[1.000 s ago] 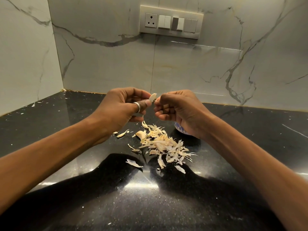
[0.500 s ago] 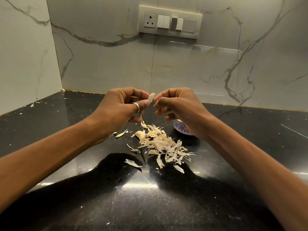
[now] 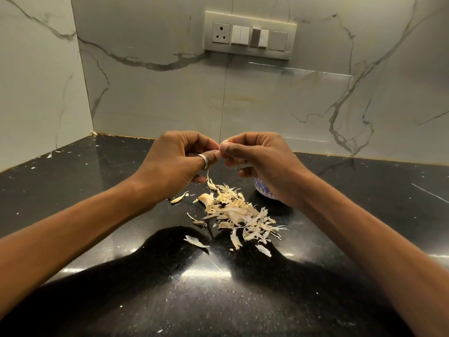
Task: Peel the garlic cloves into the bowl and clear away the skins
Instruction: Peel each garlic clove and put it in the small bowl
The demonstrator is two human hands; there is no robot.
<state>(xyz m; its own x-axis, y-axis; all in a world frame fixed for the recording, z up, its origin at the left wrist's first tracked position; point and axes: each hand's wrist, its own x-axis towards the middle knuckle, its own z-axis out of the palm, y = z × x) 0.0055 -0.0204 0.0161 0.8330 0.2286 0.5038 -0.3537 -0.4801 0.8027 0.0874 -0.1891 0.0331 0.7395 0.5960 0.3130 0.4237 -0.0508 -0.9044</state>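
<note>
Fingers of the left hand [image 3: 175, 164] and right hand [image 3: 262, 159] pinch one garlic clove [image 3: 224, 142]; the bowl [image 3: 263, 190] sits just beneath the right hand.

Black countertop [image 3: 97, 190]: left hand [image 3: 175, 161] and right hand [image 3: 257, 161] pinching one garlic clove [image 3: 224, 142] above skins pile [image 3: 238, 212]; loose clove [image 3: 205, 198] at pile's 10 o'clock, half-hidden patterned bowl [image 3: 263, 190] at 2 o'clock.
</note>
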